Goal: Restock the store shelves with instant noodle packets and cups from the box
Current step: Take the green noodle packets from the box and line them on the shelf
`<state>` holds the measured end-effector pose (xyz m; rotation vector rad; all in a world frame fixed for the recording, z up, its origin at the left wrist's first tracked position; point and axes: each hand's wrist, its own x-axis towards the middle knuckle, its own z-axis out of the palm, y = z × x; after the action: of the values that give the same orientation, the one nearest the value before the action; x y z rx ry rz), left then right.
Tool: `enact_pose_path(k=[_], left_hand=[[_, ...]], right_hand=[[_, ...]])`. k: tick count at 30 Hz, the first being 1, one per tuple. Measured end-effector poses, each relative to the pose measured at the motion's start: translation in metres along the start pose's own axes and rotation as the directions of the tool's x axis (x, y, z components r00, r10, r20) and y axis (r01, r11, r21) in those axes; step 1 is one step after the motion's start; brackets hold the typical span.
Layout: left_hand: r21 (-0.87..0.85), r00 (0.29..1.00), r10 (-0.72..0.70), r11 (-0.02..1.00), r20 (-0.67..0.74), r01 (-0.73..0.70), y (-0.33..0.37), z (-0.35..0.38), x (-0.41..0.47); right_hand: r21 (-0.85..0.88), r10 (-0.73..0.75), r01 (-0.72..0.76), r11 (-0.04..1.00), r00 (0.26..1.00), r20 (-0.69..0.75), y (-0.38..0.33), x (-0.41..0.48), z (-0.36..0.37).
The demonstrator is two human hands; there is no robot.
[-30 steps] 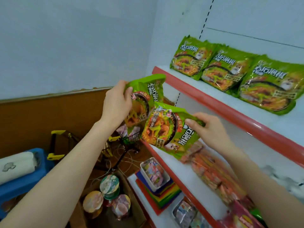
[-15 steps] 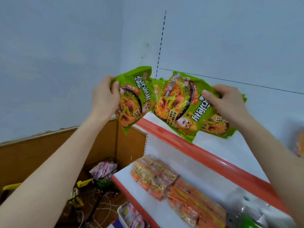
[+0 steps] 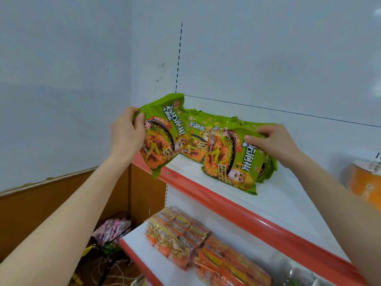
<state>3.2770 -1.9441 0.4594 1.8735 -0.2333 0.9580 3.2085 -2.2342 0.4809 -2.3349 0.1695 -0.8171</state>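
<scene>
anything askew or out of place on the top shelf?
Nothing spilled or torn. The left hand holds one green packet tilted, its lower corner hanging past the red shelf edge. The right hand grips a second packet lying crooked over a third packet.

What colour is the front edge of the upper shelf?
The shelf edge is red; the head view shows it best.

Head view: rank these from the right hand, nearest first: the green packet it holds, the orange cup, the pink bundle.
1. Green packet: gripped by the right hand, on the upper shelf.
2. Orange cup: same shelf, to the right.
3. Pink bundle: low left, below the shelves.
</scene>
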Motion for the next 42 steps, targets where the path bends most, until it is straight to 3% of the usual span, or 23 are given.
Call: enact_pose_path(k=[2, 5, 8, 10, 12, 15, 17, 19, 23, 28, 32, 35, 37, 42], left_hand=[[-0.011, 1.0, -0.002, 1.0, 0.012, 0.003, -0.002, 0.008, 0.004], [-0.033, 0.999, -0.002, 0.999, 0.036, 0.003, -0.006, 0.019, 0.01], [-0.062, 0.998, 0.0, 0.998, 0.063, 0.004, -0.014, 0.029, 0.019], [-0.091, 0.998, -0.008, 0.996, 0.069, 0.014, -0.02, 0.032, 0.026], [-0.085, 0.998, -0.016, 0.996, 0.054, 0.021, -0.025, 0.03, 0.031], [-0.085, 0.999, -0.037, 0.996, 0.021, 0.038, -0.032, 0.023, 0.038], [-0.087, 0.998, -0.068, 0.994, -0.004, 0.067, -0.039, 0.017, 0.042], [-0.092, 0.995, -0.098, 0.991, -0.025, 0.096, -0.048, 0.01, 0.046], [-0.107, 0.986, -0.153, 0.984, -0.068, 0.145, -0.066, -0.004, 0.054], [-0.115, 0.976, -0.202, 0.975, -0.082, 0.193, -0.083, -0.016, 0.059], [-0.104, 0.977, -0.2, 0.976, -0.074, 0.192, -0.091, -0.017, 0.062], [-0.097, 0.978, -0.192, 0.978, -0.075, 0.185, -0.095, -0.015, 0.064], [-0.094, 0.979, -0.19, 0.979, -0.071, 0.183, -0.095, -0.014, 0.063], [-0.16, 0.972, -0.23, 0.962, -0.049, 0.219, -0.098, -0.014, 0.061]], right_hand=[[0.094, 0.037, -0.033, 0.995, 0.998, -0.047, 0.0, -0.003, 0.0], [0.311, 0.139, -0.158, 0.937, 0.987, 0.082, 0.005, -0.014, 0.0], [0.271, 0.233, -0.301, 0.914, 0.938, 0.259, 0.016, -0.026, 0.009], [0.201, 0.24, -0.314, 0.928, 0.915, 0.325, 0.019, -0.031, 0.016], [0.208, 0.214, -0.276, 0.938, 0.936, 0.279, 0.017, -0.028, 0.019], [0.218, 0.245, -0.252, 0.943, 0.968, 0.058, 0.007, -0.011, 0.019], [0.168, 0.259, -0.247, 0.954, 0.964, -0.056, -0.003, 0.001, 0.023], [0.054, 0.169, -0.165, 0.985, 0.981, -0.093, -0.013, 0.01, 0.031], [-0.127, -0.005, -0.005, 0.992, 0.997, -0.074, -0.034, 0.034, 0.051], [-0.249, -0.121, 0.126, 0.96, 0.992, 0.038, -0.055, 0.082, 0.087], [-0.393, -0.137, 0.2, 0.898, 0.974, 0.181, -0.061, 0.111, 0.111], [-0.553, -0.131, 0.262, 0.791, 0.955, 0.265, -0.059, 0.117, 0.124], [-0.605, -0.138, 0.284, 0.744, 0.951, 0.277, -0.055, 0.116, 0.132], [-0.598, -0.145, 0.26, 0.758, 0.961, 0.233, -0.048, 0.115, 0.141]])
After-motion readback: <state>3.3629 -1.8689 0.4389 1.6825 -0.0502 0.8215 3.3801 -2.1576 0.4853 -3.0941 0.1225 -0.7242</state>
